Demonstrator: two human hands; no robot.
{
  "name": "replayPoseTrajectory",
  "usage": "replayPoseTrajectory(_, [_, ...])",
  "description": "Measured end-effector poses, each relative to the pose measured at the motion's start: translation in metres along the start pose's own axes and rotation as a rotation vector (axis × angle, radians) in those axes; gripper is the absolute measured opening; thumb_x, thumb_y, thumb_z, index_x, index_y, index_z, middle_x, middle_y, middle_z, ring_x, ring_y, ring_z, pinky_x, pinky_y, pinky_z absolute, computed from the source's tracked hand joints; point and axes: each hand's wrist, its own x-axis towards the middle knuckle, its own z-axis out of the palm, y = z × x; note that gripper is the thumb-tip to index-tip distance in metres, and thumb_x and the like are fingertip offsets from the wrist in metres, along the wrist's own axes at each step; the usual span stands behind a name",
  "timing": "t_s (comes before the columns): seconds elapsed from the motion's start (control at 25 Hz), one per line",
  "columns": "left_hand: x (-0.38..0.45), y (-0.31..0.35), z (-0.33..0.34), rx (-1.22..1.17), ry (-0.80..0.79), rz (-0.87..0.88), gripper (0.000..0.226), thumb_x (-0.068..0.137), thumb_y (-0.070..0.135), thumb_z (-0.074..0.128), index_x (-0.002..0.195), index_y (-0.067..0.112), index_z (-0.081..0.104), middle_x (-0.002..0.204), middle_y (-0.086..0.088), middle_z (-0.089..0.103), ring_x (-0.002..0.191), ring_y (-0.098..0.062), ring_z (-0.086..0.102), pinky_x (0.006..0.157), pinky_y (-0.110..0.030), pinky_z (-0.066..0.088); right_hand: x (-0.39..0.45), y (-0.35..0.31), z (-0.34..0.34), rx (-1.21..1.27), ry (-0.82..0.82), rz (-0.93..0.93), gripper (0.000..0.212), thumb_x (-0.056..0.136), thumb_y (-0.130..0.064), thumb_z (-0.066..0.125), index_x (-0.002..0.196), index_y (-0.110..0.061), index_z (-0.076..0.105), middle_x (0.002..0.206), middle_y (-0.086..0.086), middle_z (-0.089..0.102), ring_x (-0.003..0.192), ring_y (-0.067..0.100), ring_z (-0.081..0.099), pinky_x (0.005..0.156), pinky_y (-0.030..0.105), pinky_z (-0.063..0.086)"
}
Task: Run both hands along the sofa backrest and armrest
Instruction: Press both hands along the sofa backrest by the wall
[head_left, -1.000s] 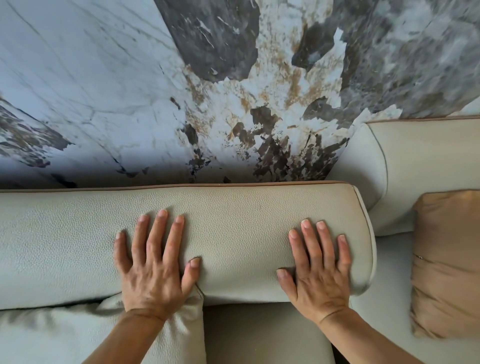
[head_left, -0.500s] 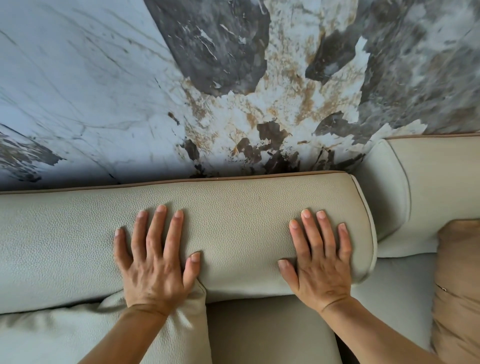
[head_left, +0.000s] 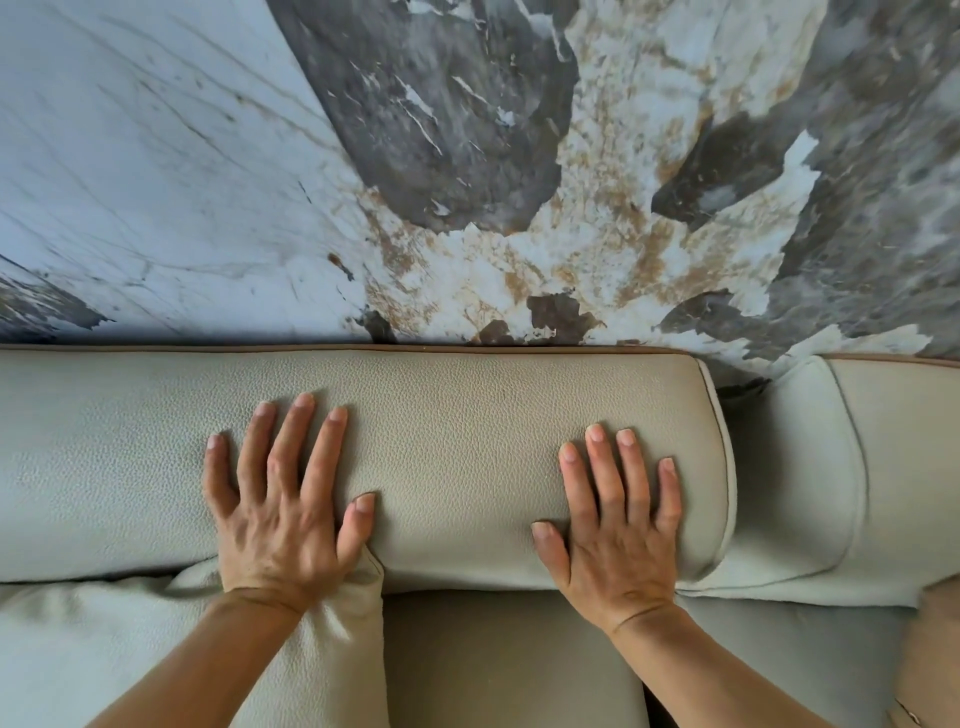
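A pale beige, pebbled leather sofa backrest (head_left: 452, 441) runs across the view, edged with brown piping along its top. My left hand (head_left: 283, 509) lies flat on it, palm down, fingers spread, its heel at the lower edge above a loose cushion. My right hand (head_left: 615, 525) lies flat too, fingers apart, close to the backrest's rounded right end. Neither hand holds anything. To the right a second backrest section (head_left: 841, 467) begins.
A marble-patterned wall (head_left: 467, 171) in white, grey and rust rises right behind the sofa. A pale leather cushion (head_left: 156, 649) lies below my left hand. The seat (head_left: 509, 665) shows between my forearms. A tan cushion (head_left: 930, 665) sits at the lower right corner.
Both hands stay flat on the backrest at about the same spots. The view has shifted left, so the backrest's right end and the tan cushion sit further right in the frame.
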Motion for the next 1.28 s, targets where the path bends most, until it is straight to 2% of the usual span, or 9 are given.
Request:
replayPoseTrajectory(0.6, [0.003, -0.003, 0.006, -0.017, -0.011, 0.015, 0.071, 0.087, 0.057, 0.031, 0.149, 0.023, 0.029, 0.150, -0.010, 0.036, 0.141, -0.034, 0.028, 0.112, -0.062, 0.018, 0.002, -0.001, 0.002, 0.039, -0.040, -0.004, 0.070, 0.093, -0.054, 0.025, 0.151, -0.018, 0.012, 0.155, 0.010, 0.019, 0.146, 0.031, 0.011, 0.114, 0.059, 0.009])
replayPoseTrajectory(0.72, [0.003, -0.001, 0.004, -0.031, -0.021, 0.015, 0.071, 0.087, 0.058, 0.031, 0.149, 0.024, 0.027, 0.150, -0.008, 0.036, 0.141, -0.034, 0.027, 0.113, -0.062, 0.015, 0.006, 0.002, -0.007, 0.015, -0.142, -0.002, 0.069, 0.095, -0.055, 0.021, 0.151, -0.017, 0.009, 0.157, 0.010, 0.016, 0.146, 0.031, 0.009, 0.115, 0.058, 0.007])
replayPoseTrajectory(0.96, [0.007, -0.004, -0.017, -0.162, -0.267, -0.006, 0.071, 0.089, 0.063, 0.021, 0.151, 0.030, 0.016, 0.157, -0.005, 0.026, 0.146, -0.029, 0.012, 0.116, -0.058, 0.002, 0.011, -0.023, -0.054, -0.058, -0.386, 0.121, 0.070, 0.094, -0.048, 0.023, 0.151, -0.015, 0.002, 0.161, 0.009, 0.007, 0.147, 0.031, 0.005, 0.115, 0.057, 0.014])
replayPoseTrajectory(1.04, [0.016, -0.005, -0.028, -0.127, -0.372, 0.017, 0.072, 0.089, 0.066, 0.014, 0.151, 0.033, 0.003, 0.162, 0.000, 0.011, 0.148, -0.025, -0.001, 0.117, -0.054, -0.006, 0.018, -0.034, -0.068, -0.100, -0.459, 0.196, 0.067, 0.095, -0.046, 0.015, 0.150, -0.016, -0.010, 0.160, 0.005, -0.009, 0.147, 0.028, -0.004, 0.118, 0.054, 0.003])
replayPoseTrajectory(1.16, [0.020, -0.017, -0.054, -0.091, -0.514, 0.063, 0.073, 0.086, 0.067, 0.000, 0.147, 0.035, -0.020, 0.161, 0.004, -0.014, 0.144, -0.022, -0.024, 0.116, -0.050, -0.016, 0.023, -0.052, -0.098, -0.077, -0.562, 0.240, 0.065, 0.095, -0.045, 0.008, 0.141, -0.021, -0.031, 0.151, -0.001, -0.036, 0.140, 0.022, -0.030, 0.110, 0.049, -0.022])
replayPoseTrajectory(1.24, [0.014, -0.027, -0.086, -0.017, -0.476, 0.138, 0.070, 0.088, 0.063, -0.004, 0.148, 0.030, -0.020, 0.161, -0.001, -0.014, 0.143, -0.026, -0.025, 0.115, -0.049, -0.019, 0.024, -0.062, -0.128, -0.071, -0.548, 0.214, 0.064, 0.095, -0.045, 0.010, 0.139, -0.026, -0.033, 0.150, -0.003, -0.037, 0.136, 0.019, -0.037, 0.108, 0.048, -0.025])
replayPoseTrajectory(1.28, [0.007, -0.032, -0.107, 0.006, -0.422, 0.188, 0.070, 0.090, 0.060, 0.000, 0.151, 0.027, -0.009, 0.162, -0.005, -0.004, 0.145, -0.030, -0.014, 0.116, -0.050, -0.014, 0.022, -0.065, -0.147, -0.070, -0.555, 0.206, 0.064, 0.096, -0.045, 0.010, 0.139, -0.028, -0.033, 0.151, -0.003, -0.036, 0.136, 0.018, -0.036, 0.108, 0.048, -0.024])
